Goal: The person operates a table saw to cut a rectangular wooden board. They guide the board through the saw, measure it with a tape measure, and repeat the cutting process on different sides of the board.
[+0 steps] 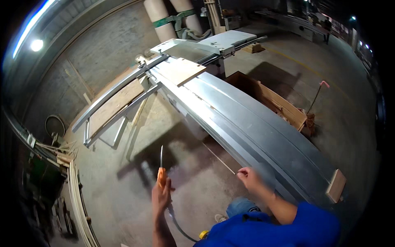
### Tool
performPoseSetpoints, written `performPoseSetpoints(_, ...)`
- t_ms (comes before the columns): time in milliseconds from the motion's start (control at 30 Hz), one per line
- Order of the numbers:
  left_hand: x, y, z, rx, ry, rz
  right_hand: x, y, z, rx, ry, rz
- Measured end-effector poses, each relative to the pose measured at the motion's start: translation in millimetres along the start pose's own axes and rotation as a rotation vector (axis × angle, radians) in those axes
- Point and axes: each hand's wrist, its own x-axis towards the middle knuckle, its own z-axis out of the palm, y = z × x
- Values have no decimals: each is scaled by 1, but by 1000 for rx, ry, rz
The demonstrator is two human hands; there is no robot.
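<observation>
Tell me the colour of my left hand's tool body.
The tool body is orange, clearest in the head view.

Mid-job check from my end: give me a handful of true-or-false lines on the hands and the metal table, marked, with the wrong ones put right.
1. The left hand holds an orange-handled tool. True.
2. Both hands grip the same tool. False: the right hand pinches a thin rod.
3. A pale board lies on the metal table. True.
4. The tool points back at the wearer. False: its thin tip points away, toward the top of the picture.
5. A wooden box stands beside the table, on its right. True.
</observation>
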Motion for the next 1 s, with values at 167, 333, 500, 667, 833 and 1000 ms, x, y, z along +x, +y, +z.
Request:
performPoseSetpoints(167,243,123,47,152,-247,125,128,76,13,-83,539,-85)
performPoseSetpoints(333,481,187,122,311,-251,402,290,23,43,-328,536,-101)
performPoseSetpoints(500,619,302,195,525,-251,577,435,-75,54,-507,569,-73)
performPoseSetpoints(667,774,348,231,530,-292,583,558,-69,104,-639,516,73)
performPoseSetpoints(833,911,374,246,610,-326,581,610,-71,132,-506,547,195)
performPoseSetpoints(1000,1046,383,236,600,-255,576,621,-79,134,-486,578,462)
